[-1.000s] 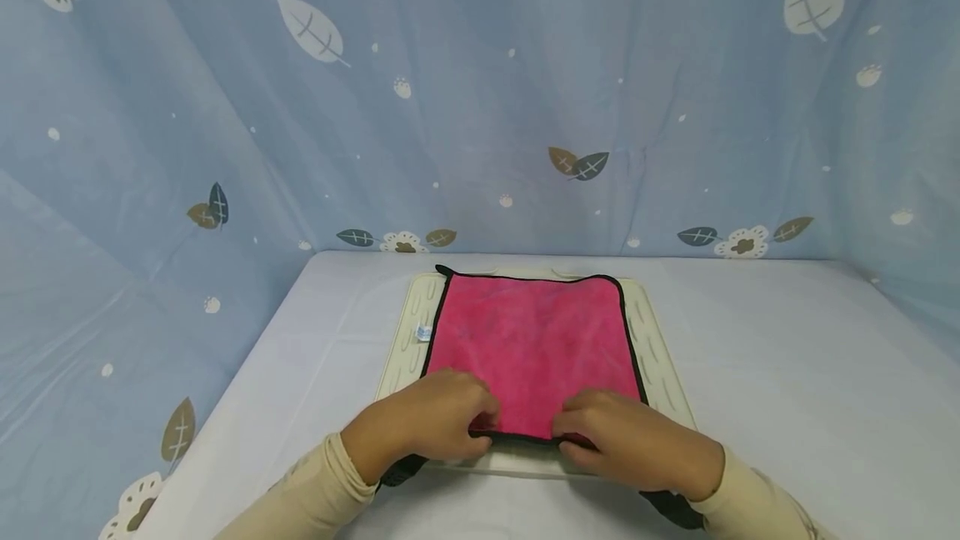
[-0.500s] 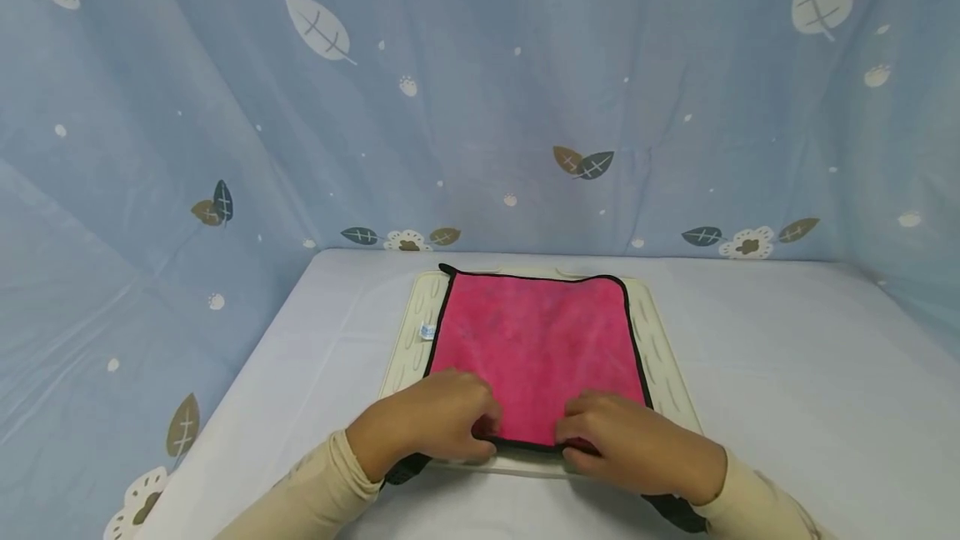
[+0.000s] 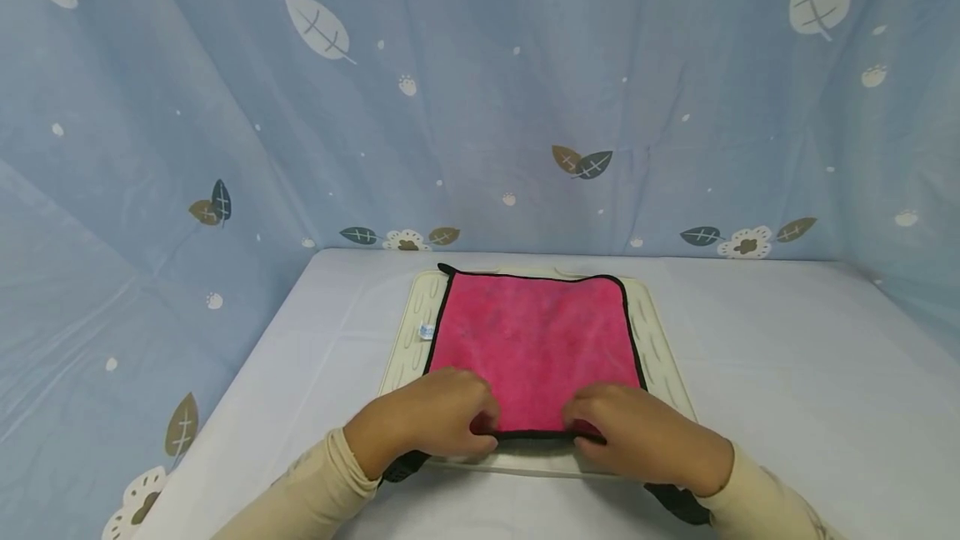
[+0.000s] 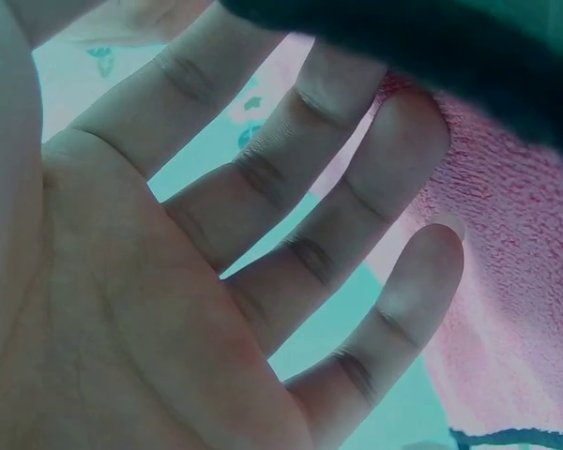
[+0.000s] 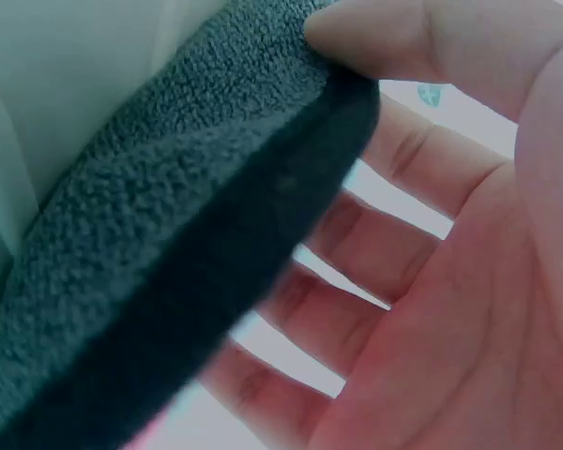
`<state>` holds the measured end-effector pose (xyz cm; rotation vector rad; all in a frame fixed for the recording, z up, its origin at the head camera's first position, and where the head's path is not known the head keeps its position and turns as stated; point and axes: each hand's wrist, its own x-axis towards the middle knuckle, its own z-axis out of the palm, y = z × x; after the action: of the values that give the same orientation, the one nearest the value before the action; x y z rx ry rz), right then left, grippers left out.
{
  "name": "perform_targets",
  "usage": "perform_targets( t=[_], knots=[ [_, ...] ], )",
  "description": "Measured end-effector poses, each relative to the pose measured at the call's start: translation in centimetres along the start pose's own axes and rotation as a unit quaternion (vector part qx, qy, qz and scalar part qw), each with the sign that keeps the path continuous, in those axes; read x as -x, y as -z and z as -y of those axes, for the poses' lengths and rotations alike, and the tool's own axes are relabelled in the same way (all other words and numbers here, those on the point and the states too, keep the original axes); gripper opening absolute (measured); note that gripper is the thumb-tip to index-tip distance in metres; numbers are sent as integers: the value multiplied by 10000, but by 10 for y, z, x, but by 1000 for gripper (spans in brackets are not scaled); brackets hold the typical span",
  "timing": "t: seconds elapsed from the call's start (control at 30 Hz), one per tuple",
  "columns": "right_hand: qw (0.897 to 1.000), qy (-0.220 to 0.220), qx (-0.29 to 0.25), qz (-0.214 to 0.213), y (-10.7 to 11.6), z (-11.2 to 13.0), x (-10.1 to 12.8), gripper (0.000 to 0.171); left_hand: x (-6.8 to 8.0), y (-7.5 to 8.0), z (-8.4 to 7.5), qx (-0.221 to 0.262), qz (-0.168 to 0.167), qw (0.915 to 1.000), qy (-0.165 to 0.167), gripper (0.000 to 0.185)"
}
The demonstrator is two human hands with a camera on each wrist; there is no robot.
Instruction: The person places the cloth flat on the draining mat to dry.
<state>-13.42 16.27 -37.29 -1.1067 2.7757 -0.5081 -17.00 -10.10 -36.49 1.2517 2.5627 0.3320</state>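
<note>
Your left hand and right hand both pinch the near black-trimmed edge of the pink cloth, which lies flat on a cream mat on the white table, with a leaf-patterned blue curtain behind it

Even, soft light is filling the head view, casting faint shadows (no glare); both wrist views are showing a teal colour cast and close-range blur.
</note>
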Motion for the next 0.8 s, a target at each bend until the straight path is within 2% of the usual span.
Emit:
perform_targets(
  t=[0.2, 0.37, 0.5, 0.67, 0.8],
  knots=[
    [9986, 281, -420, 144, 0, 0, 0, 29, 0, 0, -1, 20, -7, 10000, 2, 8],
    [9980, 518, -362, 35, -2, 0, 0, 35, -1, 0, -1, -23, -1, 10000, 3, 9],
    [9977, 610, -296, 17, -3, 0, 1, 34, -1, 0, -1, -16, -9, 10000, -48, 11],
    [9967, 744, -331, 27, -4, -1, 1, 24, -2, -1, -2, 152, -95, 9997, -145, 22],
    [9974, 645, -309, 20, -4, 0, 0, 24, -3, -1, -3, 129, -152, 9997, -156, 25]
  ],
)
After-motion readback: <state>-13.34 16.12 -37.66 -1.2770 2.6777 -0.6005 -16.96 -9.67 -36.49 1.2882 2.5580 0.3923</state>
